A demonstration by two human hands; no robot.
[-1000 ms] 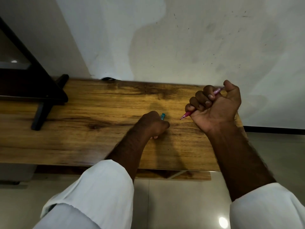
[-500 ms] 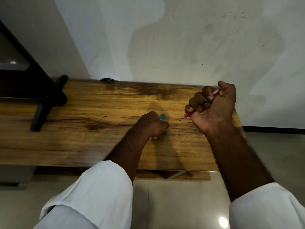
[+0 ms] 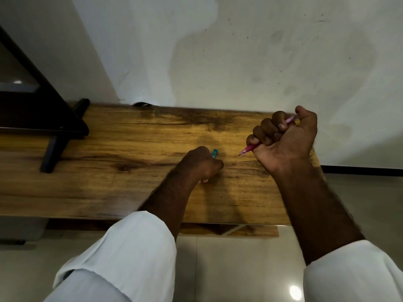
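nearby, black stand (image 3: 54, 136) on table (image 3: 130, 171); right hand (image 3: 283, 138) grips pink pen (image 3: 246, 150), left hand (image 3: 200, 164) clutches teal cap (image 3: 214, 153).

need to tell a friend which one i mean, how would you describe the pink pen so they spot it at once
Start at the wooden table against the white wall. Near its right end, the right hand grips the pink pen in a fist, tip pointing left. The only other item, in the left hand, shows a teal end.
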